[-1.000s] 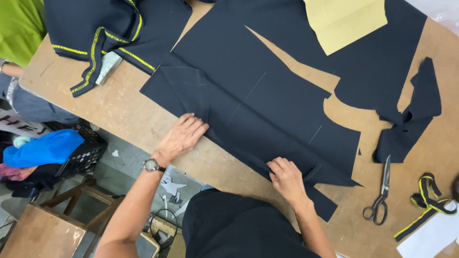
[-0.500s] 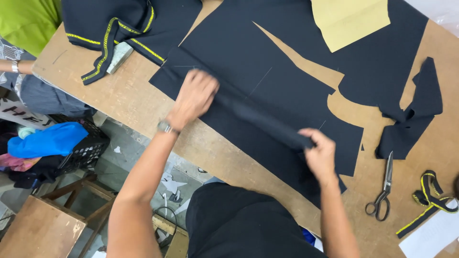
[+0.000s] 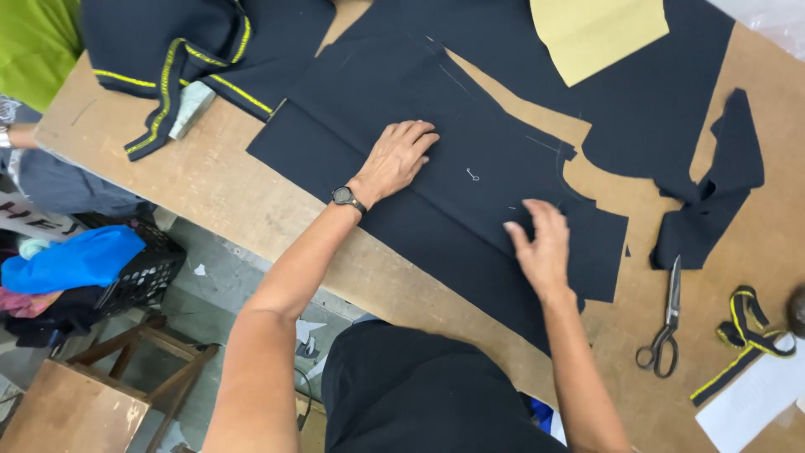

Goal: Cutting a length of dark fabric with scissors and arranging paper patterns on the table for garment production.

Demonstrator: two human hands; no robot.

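A large cut piece of dark navy fabric with white chalk marks lies folded over on the brown wooden table. My left hand, a dark watch on its wrist, presses flat on the folded fabric near its left half. My right hand rests with fingers spread on the fabric's right part, close to the cut edge. Neither hand holds anything.
Scissors lie on the table to the right of my right hand. A yellow paper pattern sits on more navy cloth at the back. Navy garment pieces with yellow piping lie back left. Navy-yellow trim sits far right. A black basket with blue cloth stands below the table.
The near edge of the navy fabric has been lifted and folded over away from me. Both hands moved from the front edge onto the folded cloth and now lie flat on it.
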